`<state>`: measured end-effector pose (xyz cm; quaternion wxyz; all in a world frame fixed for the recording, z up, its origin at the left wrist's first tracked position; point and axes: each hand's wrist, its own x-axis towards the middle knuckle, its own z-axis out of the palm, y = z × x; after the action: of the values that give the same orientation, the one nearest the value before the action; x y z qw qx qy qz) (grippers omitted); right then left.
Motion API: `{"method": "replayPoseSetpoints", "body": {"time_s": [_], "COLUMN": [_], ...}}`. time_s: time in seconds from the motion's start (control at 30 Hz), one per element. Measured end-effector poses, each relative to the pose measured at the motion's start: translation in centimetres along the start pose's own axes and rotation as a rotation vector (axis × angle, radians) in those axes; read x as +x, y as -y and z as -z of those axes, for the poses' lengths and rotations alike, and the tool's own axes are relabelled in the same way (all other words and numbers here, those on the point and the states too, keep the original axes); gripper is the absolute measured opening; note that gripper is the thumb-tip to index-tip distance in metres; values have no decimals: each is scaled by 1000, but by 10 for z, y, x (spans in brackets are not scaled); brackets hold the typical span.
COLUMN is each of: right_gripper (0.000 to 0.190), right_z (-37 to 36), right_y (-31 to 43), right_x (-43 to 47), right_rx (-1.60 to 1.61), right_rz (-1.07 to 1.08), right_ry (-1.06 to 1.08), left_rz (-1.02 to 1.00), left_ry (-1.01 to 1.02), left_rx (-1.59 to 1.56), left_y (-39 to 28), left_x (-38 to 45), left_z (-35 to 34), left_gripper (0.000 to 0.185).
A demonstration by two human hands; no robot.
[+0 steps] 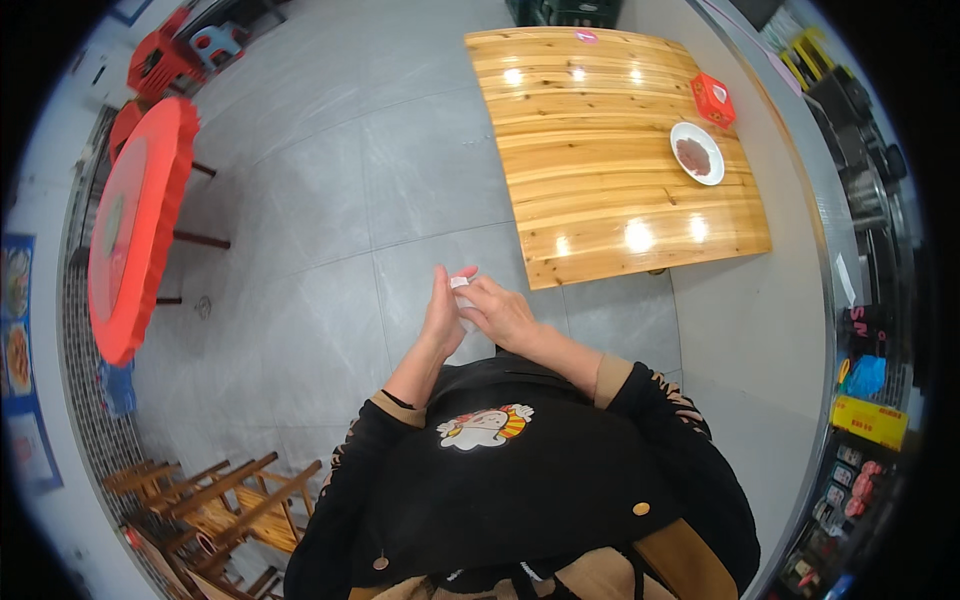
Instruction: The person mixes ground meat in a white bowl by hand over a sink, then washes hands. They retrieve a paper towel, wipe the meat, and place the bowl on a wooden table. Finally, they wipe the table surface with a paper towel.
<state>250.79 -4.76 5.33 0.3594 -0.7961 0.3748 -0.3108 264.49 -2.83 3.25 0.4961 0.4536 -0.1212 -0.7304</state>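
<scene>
In front of my waist, my two hands meet over a crumpled white tissue [459,282]. My right hand [496,309] grips it with thumb and curled fingers. Against it stands my left hand [442,319], palm turned inward and the tissue touching it; its fingers are partly hidden, so I cannot tell if it grips. Ahead to the right is a varnished wooden table [592,187]. On it a white plate [718,169] holds a reddish-brown powder or ground food [693,157]. Beside the plate sits a red tissue box [712,100] with a white tissue showing.
A round table with a red cover [166,217] stands at left, red plastic chairs [154,64] behind it. Wooden stools or chairs [225,499] are at lower left. A low wall [739,315] with a counter top runs along the right. Grey floor tiles [315,225] lie between.
</scene>
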Motion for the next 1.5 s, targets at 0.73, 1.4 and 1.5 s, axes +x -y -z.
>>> {"method": "replayPoseSetpoints", "body": {"time_s": [0.73,1.4,1.5], "right_gripper": [17,11,12], "right_z": [101,37,-30], "right_y": [-263,-200,-160], "right_x": [133,49,54], "right_rx": [-849,-995,-727], "right_rz": [-1141,-1420,-1563], "right_ry": [-644,-711,-798], "left_rz": [372,421,475], "left_ry": [-160,179,193], "left_rx": [939,1191,1205], "left_y": [-241,-307,-299], "left_x": [235,400,420], "left_z": [211,182,170], "left_gripper": [43,39,40]}}
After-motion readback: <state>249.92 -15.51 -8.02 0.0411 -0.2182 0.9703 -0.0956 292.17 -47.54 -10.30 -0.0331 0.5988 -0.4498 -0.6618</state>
